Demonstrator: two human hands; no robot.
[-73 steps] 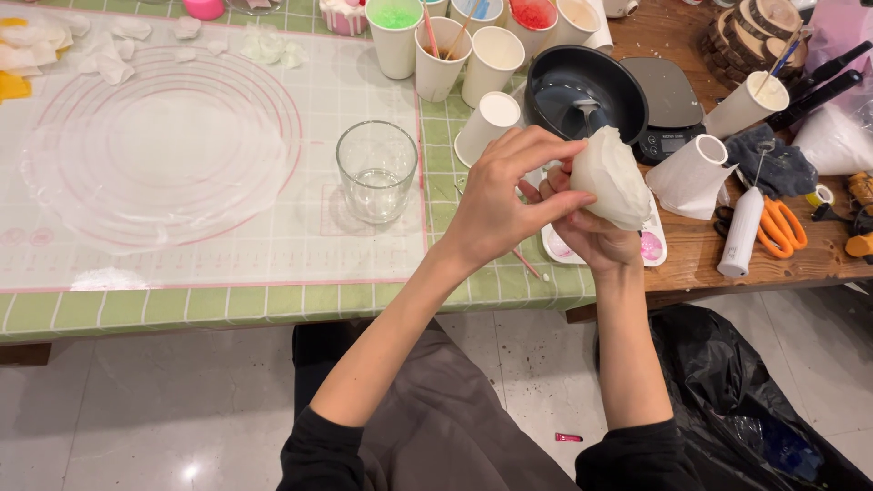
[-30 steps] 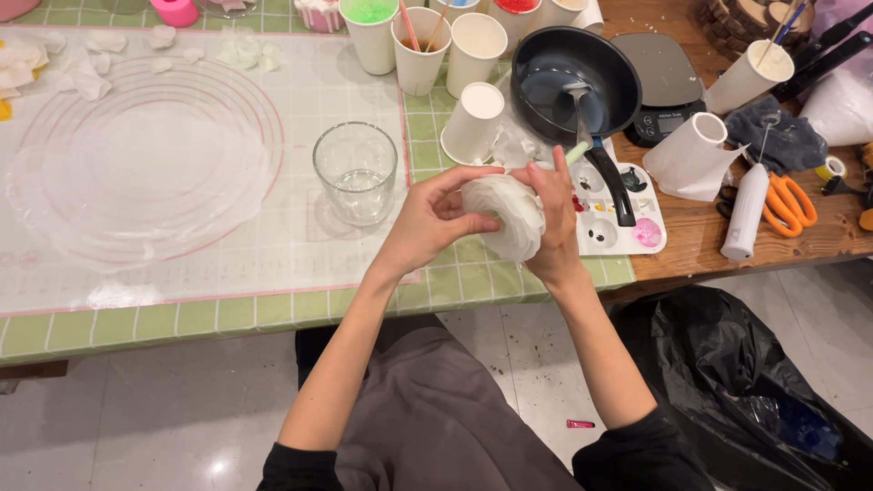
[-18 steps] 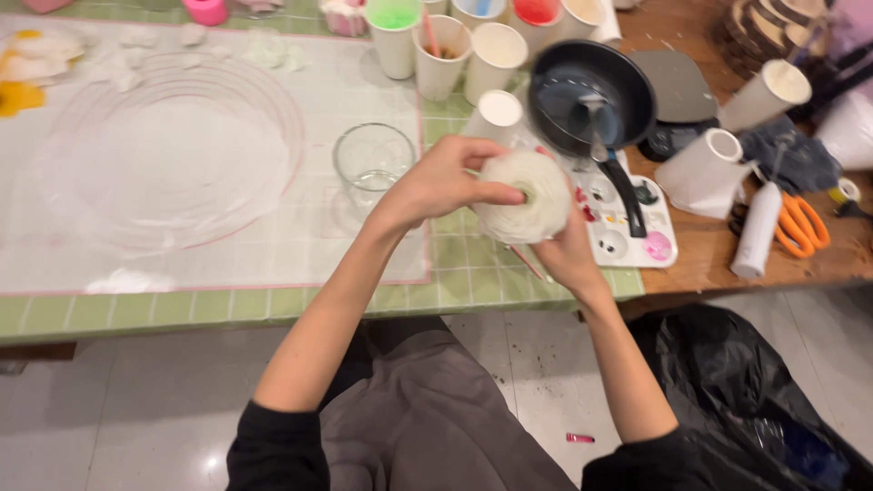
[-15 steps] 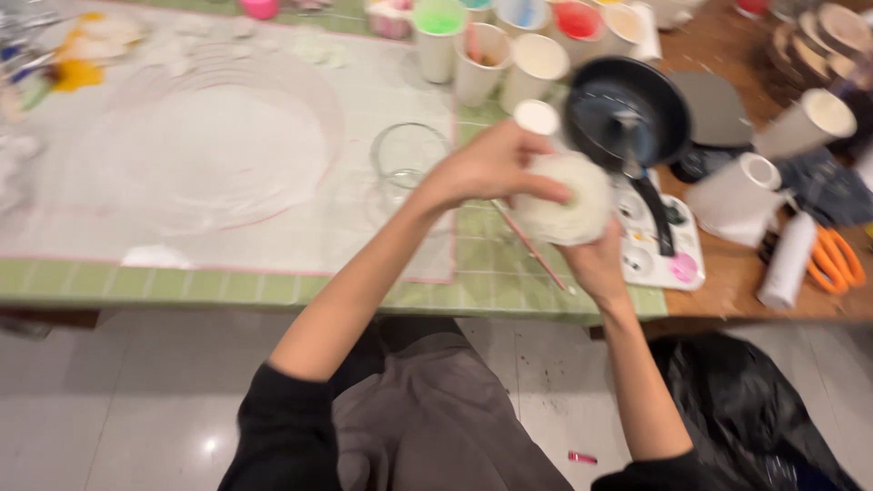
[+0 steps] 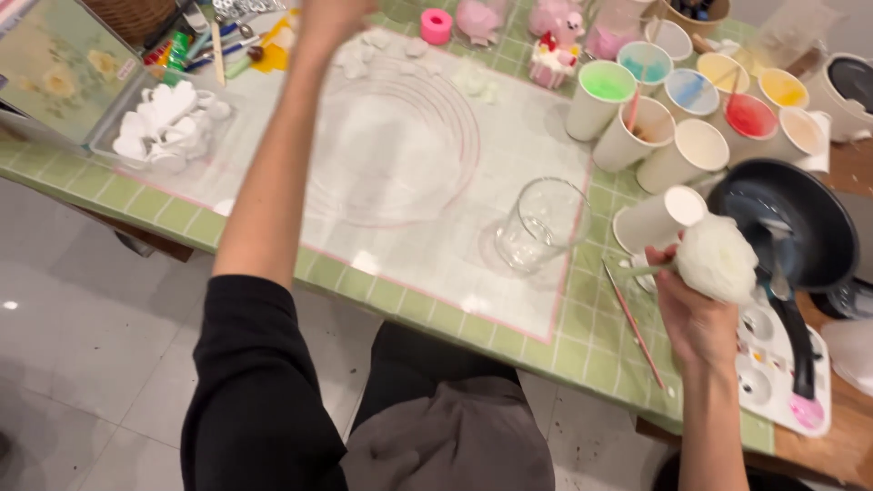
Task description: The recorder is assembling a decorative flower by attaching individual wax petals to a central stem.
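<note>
Head view, single camera. The white flower-shaped piece sits at the right of the frame, above the edge of the green-tiled table and in front of the dark pan. Only the right hand holds it now, fingers curled round its greenish stem, the bloom standing above the fist. Half a second ago both hands were cupped on it; the left hand has since let go.

The left hand is now stretched to the top of the frame, over the far edge of the translucent work mat, near small white petal pieces. It is blurred and partly cut off by the frame edge, so I cannot tell whether its fingers are spread or closed on anything.

The camera has also swung left: a clear tray of white pieces shows at upper left, not visible before.

Judgement: shaping by two hands has paused; the reach looks like fetching more material while the flower is kept aloft.

The empty glass stands on the mat, left of the flower. A thin brush lies on the tiles below it.
</note>
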